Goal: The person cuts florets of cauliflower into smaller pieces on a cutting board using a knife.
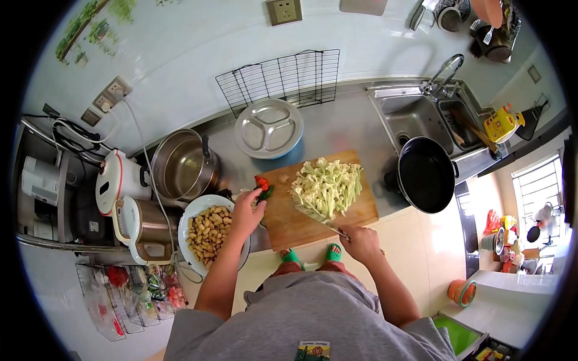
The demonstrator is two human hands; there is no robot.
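My right hand (361, 242) is closed round the handle of a kitchen knife (318, 215), whose blade lies low along the near edge of a heap of chopped cauliflower (327, 186). The heap rests on a wooden cutting board (283, 225). At the board's upper left edge, my left hand (247, 210) reaches with thumb and fingers apart toward a red pepper (261, 182) and a green pepper (266, 192). The fingertips are close to the green one; whether they touch it I cannot tell. A small pale piece (283, 178) sits between the peppers and the cauliflower.
A white bowl of peanuts (191, 207) stands left of my left forearm. Beyond it are a steel pot (180, 162) and a rice cooker (117, 180). A divided steel plate (268, 128) is behind the board. To the right are a black pan (426, 174) and a sink (412, 117).
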